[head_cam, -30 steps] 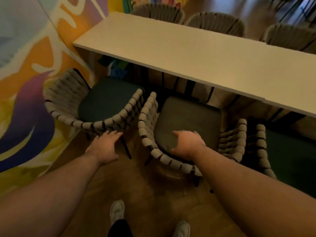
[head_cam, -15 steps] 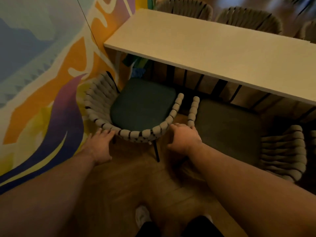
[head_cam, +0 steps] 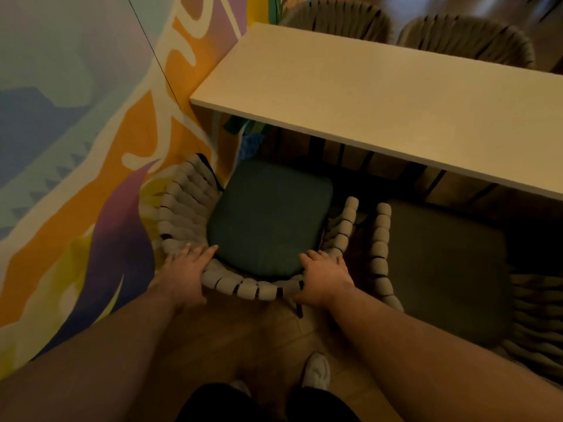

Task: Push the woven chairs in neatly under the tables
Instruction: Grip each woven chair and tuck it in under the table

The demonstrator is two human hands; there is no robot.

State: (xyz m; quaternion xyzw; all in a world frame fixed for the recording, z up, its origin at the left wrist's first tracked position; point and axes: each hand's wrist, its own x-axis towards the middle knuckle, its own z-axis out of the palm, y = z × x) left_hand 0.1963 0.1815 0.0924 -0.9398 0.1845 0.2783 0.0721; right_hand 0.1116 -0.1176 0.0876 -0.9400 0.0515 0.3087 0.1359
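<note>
Painted mural wall (head_cam: 91,141) borders the left, and a pale table (head_cam: 396,95) spans the far right. The woven chair (head_cam: 185,205) stands beside the wall, seat just short of the table's near edge. The left hand (head_cam: 185,269) lies flat-fingered across the back rim. The right hand (head_cam: 326,275) clasps the rim, thumb behind. Half a second earlier, the left hand touched only the rim's outer side.

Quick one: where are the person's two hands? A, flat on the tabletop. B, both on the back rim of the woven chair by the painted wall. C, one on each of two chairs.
B: the left hand and right hand both rest on the back rim of the same woven chair.
</note>
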